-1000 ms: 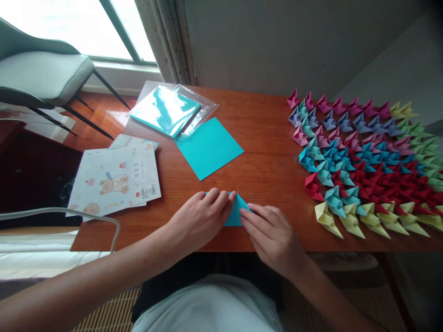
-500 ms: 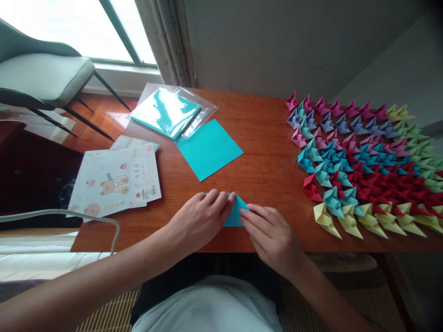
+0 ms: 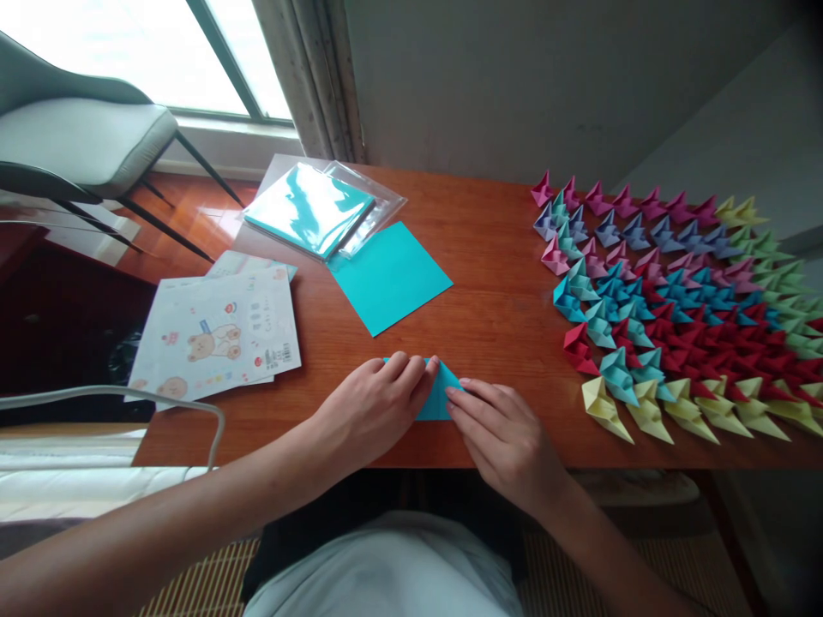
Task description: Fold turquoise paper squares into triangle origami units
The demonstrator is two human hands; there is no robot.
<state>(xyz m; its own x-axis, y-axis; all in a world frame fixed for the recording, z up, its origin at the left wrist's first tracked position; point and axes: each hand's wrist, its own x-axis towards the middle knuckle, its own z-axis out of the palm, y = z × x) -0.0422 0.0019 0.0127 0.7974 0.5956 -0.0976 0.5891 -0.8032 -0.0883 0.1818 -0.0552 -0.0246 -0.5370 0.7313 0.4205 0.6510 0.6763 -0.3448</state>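
A small folded piece of blue origami paper [image 3: 435, 406] lies on the table near its front edge, its right upper corner turned in to a slant. My left hand [image 3: 379, 403] covers its left part, fingers bent and pressed down on it. At the slanted right edge, my right hand [image 3: 505, 433] grips the paper with its fingers held together; the thumb is hidden. Just beyond the hands rests a flat turquoise paper sheet [image 3: 392, 278], one corner under a clear plastic pack of paper [image 3: 309, 210].
Rows of folded paper figures [image 3: 681, 343] in many colours fill the right side of the wooden table [image 3: 495, 257]. White printed packets with a bear [image 3: 215, 334] lie at the left, near a pale cable [image 3: 215, 420]. A chair [image 3: 83, 137] stands by the window.
Both hands stay almost still on the folded blue paper. The view has shifted very slightly; nothing else has visibly moved.
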